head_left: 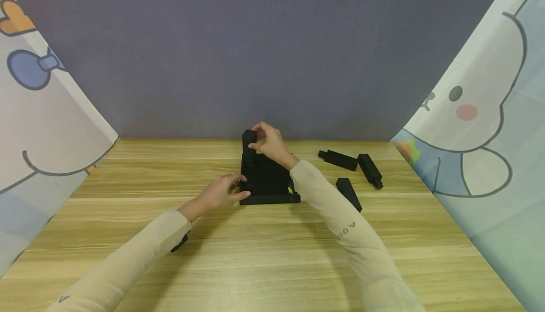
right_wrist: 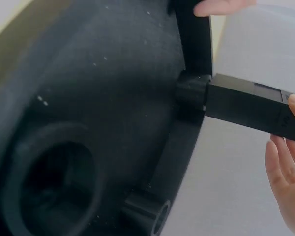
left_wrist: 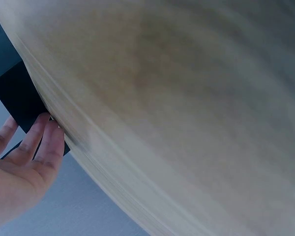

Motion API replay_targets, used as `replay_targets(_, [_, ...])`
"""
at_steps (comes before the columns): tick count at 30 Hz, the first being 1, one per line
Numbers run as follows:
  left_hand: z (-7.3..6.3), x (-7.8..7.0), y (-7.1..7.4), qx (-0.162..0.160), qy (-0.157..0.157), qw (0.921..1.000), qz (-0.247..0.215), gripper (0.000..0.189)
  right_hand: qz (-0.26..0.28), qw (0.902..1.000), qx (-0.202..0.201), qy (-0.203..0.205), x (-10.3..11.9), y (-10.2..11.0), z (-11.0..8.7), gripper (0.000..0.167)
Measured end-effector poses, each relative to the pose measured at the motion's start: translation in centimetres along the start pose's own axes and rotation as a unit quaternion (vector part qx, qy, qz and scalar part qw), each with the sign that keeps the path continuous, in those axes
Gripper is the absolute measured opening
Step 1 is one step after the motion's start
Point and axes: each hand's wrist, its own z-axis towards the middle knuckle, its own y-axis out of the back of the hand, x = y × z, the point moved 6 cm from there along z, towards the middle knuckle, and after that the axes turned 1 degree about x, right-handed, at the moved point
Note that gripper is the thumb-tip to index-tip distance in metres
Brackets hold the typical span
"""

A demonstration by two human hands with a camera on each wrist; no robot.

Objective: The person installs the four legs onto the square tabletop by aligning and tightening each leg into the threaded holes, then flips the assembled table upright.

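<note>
A black square panel (head_left: 270, 179) with low walls and round corner sockets lies on the wooden table, its hollow side up. At the panel's back left corner stands a black square-sided leg (head_left: 249, 145), its lower end against a round socket (right_wrist: 192, 91). My right hand (head_left: 272, 146) grips this leg near its top, thumb and fingers on opposite sides. My left hand (head_left: 219, 191) holds the panel's left wall near the front corner. In the left wrist view, its bent fingers (left_wrist: 46, 142) lie against the wall's outer side; the thumb is hidden there.
To the right of the panel lie three loose black legs: one at the back (head_left: 339, 159), one farther right (head_left: 370, 170), one nearer (head_left: 349, 193) beside the right sleeve. A small black object (head_left: 180, 242) shows partly under the left sleeve. A grey partition (head_left: 255, 56) rises behind the table.
</note>
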Motion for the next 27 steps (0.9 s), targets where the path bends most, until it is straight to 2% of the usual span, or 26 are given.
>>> replay_targets(6, [0.00, -0.07, 0.00, -0.001, -0.006, 1.0000, -0.002, 0.045, -0.015, 0.9998, -0.009, -0.003, -0.10, -0.24, -0.20, 0.042])
replay_targets(16, [-0.01, -0.08, -0.04, -0.004, -0.004, 1.0000, 0.003, 0.045, -0.012, 0.9980, 0.057, 0.025, 0.51, -0.16, 0.43, 0.054])
replay_targets(21, [-0.05, -0.09, -0.03, -0.005, -0.007, 1.0000, 0.003, 0.046, -0.008, 0.9952, 0.090, 0.037, 0.68, -0.10, 0.64, 0.055])
replay_targets(27, [-0.06, -0.16, 0.10, -0.004, -0.008, 1.0000, 0.000, 0.045, -0.017, 0.9941, 0.102, 0.032, 0.81, -0.09, 0.66, 0.052])
